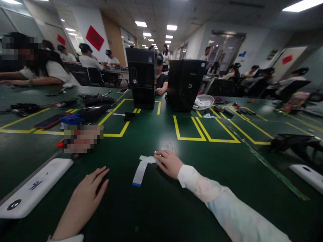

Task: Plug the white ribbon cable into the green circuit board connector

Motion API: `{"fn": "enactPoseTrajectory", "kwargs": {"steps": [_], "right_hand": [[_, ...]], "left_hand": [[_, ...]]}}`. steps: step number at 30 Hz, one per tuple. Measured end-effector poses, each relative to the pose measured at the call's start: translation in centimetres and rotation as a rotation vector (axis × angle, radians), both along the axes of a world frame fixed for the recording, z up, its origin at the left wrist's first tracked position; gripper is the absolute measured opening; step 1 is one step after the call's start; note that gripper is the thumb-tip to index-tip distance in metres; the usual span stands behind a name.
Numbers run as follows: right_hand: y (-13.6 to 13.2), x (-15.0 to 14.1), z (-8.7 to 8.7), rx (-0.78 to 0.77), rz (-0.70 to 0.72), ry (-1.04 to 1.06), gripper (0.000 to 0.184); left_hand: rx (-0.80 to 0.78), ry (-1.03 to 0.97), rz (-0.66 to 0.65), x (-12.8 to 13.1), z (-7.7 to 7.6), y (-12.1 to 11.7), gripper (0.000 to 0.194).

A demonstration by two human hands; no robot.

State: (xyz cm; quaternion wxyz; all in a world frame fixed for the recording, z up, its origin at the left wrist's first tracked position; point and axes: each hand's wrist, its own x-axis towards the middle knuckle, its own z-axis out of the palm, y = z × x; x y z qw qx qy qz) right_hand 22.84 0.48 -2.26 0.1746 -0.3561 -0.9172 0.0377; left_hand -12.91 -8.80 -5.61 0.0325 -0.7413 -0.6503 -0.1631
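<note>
A white flat ribbon cable with a blue end strip lies bent on the green table between my hands. At its upper right end, my right hand touches it with fingers stretched out, partly covering that end. My left hand rests apart from the cable, to its lower left, fingers extended and holding nothing. Left of that hand lies a long white case with a dark round spot and black lettering.
Two black computer towers stand at the back, with a person behind them. A white basket sits beside the right one. Tools and a blurred patch occupy the left, a green strip the right. Yellow tape marks the table.
</note>
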Motion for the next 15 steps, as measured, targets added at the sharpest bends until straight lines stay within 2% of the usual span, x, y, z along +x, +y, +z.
{"fn": "enactPoseTrajectory", "kwargs": {"steps": [5, 10, 15], "right_hand": [[-2.9, -2.8, 0.7, -0.062, 0.177, -0.025, 0.042], [-4.1, -3.0, 1.3, -0.084, 0.302, -0.075, 0.055], [-4.2, -2.7, 1.8, -0.098, 0.332, -0.099, 0.063]], "left_hand": [[-0.007, 0.009, 0.023, 0.0, 0.0, -0.1, 0.057], [0.013, 0.016, 0.012, 0.1, 0.0, 0.0, 0.057], [0.014, 0.007, 0.004, 0.2, 0.1, -0.1, 0.059]]}}
